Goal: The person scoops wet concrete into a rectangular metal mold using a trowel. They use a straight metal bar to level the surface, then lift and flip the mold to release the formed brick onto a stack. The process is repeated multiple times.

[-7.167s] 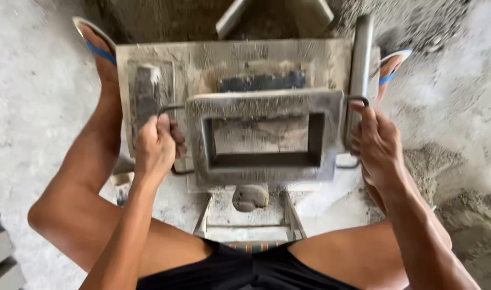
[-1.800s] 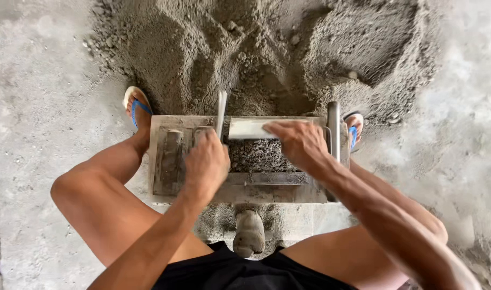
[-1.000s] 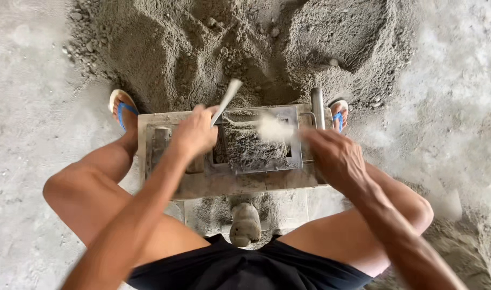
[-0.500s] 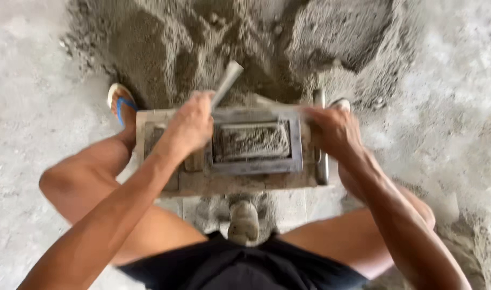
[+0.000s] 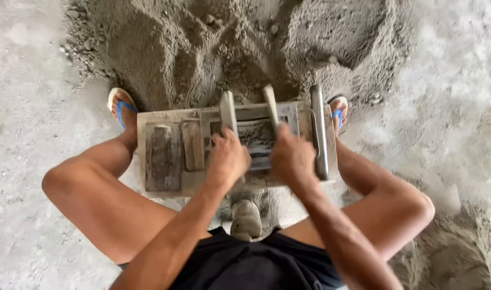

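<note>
I count two bars: left hand (image 5: pixel 228 159) clamps one bar (image 5: pixel 227 111), right hand (image 5: pixel 293 158) seemingly the other bar (image 5: pixel 270 104), over one mould (image 5: pixel 202 147).

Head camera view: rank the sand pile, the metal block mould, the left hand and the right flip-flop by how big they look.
1. sand pile
2. metal block mould
3. left hand, though it sits nearer the camera, so this is unsure
4. right flip-flop, mostly hidden

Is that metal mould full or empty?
Full: grey mix fills the mould cavity between both hands.
</note>
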